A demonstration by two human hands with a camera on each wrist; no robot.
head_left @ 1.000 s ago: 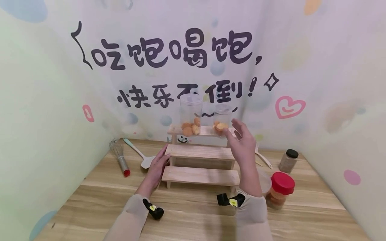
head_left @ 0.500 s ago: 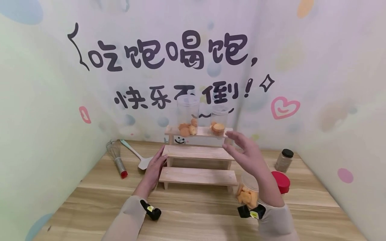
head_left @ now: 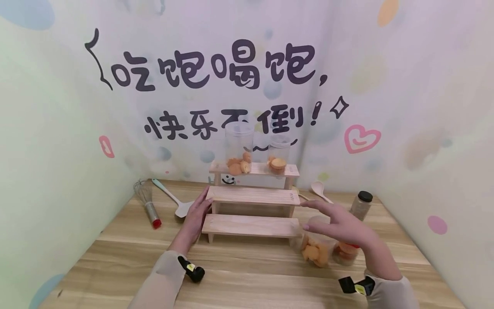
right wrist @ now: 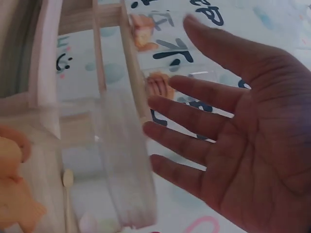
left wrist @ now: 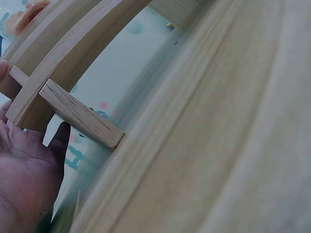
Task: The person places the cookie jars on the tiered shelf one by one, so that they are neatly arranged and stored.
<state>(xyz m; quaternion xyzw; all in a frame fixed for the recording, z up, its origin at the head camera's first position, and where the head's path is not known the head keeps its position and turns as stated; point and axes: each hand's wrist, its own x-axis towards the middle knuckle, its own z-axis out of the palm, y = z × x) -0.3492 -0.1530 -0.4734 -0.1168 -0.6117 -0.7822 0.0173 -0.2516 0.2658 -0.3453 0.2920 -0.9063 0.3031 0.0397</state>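
My left hand [head_left: 195, 218] holds the left end of the three-step wooden stand [head_left: 252, 195], its thumb on the middle board's corner; in the left wrist view that board [left wrist: 73, 53] meets the palm. My right hand [head_left: 343, 225] hovers just above a clear jar [head_left: 317, 246] of orange snacks on the table, right of the stand. Its fingers are extended and hold nothing; in the right wrist view the palm [right wrist: 252, 141] faces the jar. A tall clear jar [head_left: 239, 148] and a shorter clear jar [head_left: 278, 154], both with biscuits, stand on the top step.
Behind my right hand are a partly hidden biscuit jar [head_left: 346, 252] and a black-lidded jar [head_left: 362, 205]. A pale spoon [head_left: 319, 189] lies at the back right. A whisk [head_left: 148, 204] and a white-headed spatula [head_left: 177, 204] lie at the left on the wooden table [head_left: 239, 283].
My right hand has moved from beside the shorter jar on the top step down and right to above the clear snack jar. The left hand stays at the stand. The view shifted slightly.
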